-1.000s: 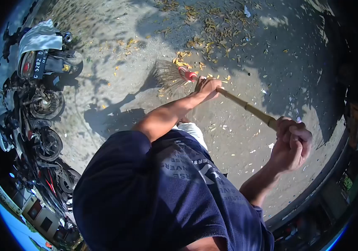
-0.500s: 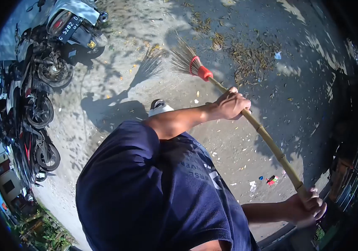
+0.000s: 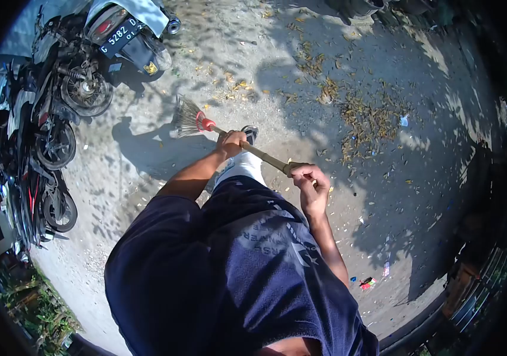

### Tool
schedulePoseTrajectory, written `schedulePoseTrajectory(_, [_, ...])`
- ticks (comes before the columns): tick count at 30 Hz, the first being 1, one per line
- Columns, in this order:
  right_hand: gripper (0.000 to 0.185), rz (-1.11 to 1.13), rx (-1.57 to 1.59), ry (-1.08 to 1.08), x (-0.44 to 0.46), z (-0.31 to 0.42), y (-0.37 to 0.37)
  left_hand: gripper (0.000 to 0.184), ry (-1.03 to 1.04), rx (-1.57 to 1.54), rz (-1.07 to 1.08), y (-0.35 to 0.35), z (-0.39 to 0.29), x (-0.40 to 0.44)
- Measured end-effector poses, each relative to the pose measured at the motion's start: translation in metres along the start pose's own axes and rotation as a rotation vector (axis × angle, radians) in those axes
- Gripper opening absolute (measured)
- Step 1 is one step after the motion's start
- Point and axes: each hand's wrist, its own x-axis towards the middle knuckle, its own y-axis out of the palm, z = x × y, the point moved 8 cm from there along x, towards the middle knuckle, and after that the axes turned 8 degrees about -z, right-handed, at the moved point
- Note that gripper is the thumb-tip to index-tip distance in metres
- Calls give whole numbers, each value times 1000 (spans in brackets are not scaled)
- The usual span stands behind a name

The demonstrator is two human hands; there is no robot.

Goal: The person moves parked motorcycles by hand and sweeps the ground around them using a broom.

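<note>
A stick broom [image 3: 268, 158] with a bamboo handle, a red collar and thin stiff bristles slants across in front of my body. Its bristle end points to the left, above the sunlit dirt ground; whether the tips touch the ground I cannot tell. My left hand [image 3: 231, 144] is wrapped round the handle a short way behind the red collar. Farther back, at the top end of the handle, my right hand [image 3: 311, 180] is closed on it. One shod foot [image 3: 250, 134] shows just beyond my left hand.
Several motorcycles [image 3: 87, 89] are parked along the left side. Dry leaves [image 3: 372, 121] lie heaped on shaded ground at the right, with more scattered behind. Bits of litter [image 3: 367, 283] lie at the lower right. Green plants [image 3: 43, 305] grow at the lower left.
The broom has swung left and down, its bristles now farther left. My right hand has come in from the lower right towards my body, and my left hand has shifted left.
</note>
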Motion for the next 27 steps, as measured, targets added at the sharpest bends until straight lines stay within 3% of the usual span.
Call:
schedulePoseTrajectory(1, [11, -13, -135, -117, 16, 53, 12, 10, 232, -153, -193, -36, -49, 13])
schedulePoseTrajectory(3, [6, -25, -83, -428, 44, 146, 12, 8, 511, -268, -290, -84, -130, 40])
schedulePoseTrajectory(5, [11, 0, -42, -659, 54, 217, 12, 6, 540, -225, -254, -131, -190, 57])
schedulePoseTrajectory(7, [12, 58, 93, -659, 66, 247, 21, 4, 553, -206, -151, -169, -204, 75])
schedulePoseTrajectory(9, [14, 5, 135, -618, 90, 231, 32, 4, 550, -241, -193, -189, -172, 99])
schedulePoseTrajectory(11, [14, -93, 203, -418, 124, 162, 38, 3, 433, -134, -218, -191, -112, 128])
schedulePoseTrajectory(13, [15, -223, 317, -171, 147, 79, 51, 1, 275, 72, -66, -146, -30, 168])
schedulePoseTrajectory(15, [15, -374, 339, -10, 153, 27, 61, 3, 250, 304, 160, -101, -5, 193])
schedulePoseTrajectory(17, [16, -271, -106, -96, 147, 83, 70, 5, 405, 90, 63, -81, -42, 201])
schedulePoseTrajectory(19, [16, -233, -238, -334, 139, 155, 69, 3, 554, -157, -10, -102, -134, 191])
schedulePoseTrajectory(21, [22, -250, -203, -601, 130, 221, 44, 5, 621, -170, -47, -119, -210, 185])
schedulePoseTrajectory(23, [30, -373, -75, -667, 107, 273, 15, 8, 673, -153, -49, -146, -269, 162])
schedulePoseTrajectory(27, [35, -349, 110, -552, 80, 288, -45, 10, 695, -202, 24, -152, -297, 134])
